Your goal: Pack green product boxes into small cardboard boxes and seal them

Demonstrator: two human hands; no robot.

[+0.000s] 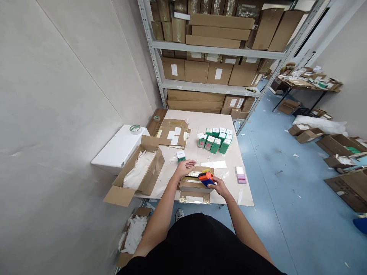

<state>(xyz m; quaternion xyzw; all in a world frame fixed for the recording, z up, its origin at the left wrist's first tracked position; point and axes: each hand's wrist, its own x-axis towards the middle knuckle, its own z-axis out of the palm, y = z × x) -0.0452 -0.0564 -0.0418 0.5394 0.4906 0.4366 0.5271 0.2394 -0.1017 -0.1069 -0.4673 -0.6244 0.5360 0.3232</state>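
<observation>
My right hand (219, 186) grips an orange and blue tape dispenser (207, 178) just above a small cardboard box (195, 186) at the table's front edge. At the box's far left corner is my left hand (185, 169), its fingers stretched out and slightly curved, with nothing visible in them. Shiny tape covers parts of the box, and one flap hangs toward me. Right behind my left hand stands a single green and white carton (180, 156). White paper (219, 164) lies beyond the box.
Several green cartons (215, 142) stand grouped at the back right of the table (229, 168). Flattened cardboard (173, 133) lies back left. An open carton of white paper (140, 168) stands left, near a tape roll (135, 128). A pink-purple stack (241, 175) lies right. Loaded shelving (212, 49) rises behind.
</observation>
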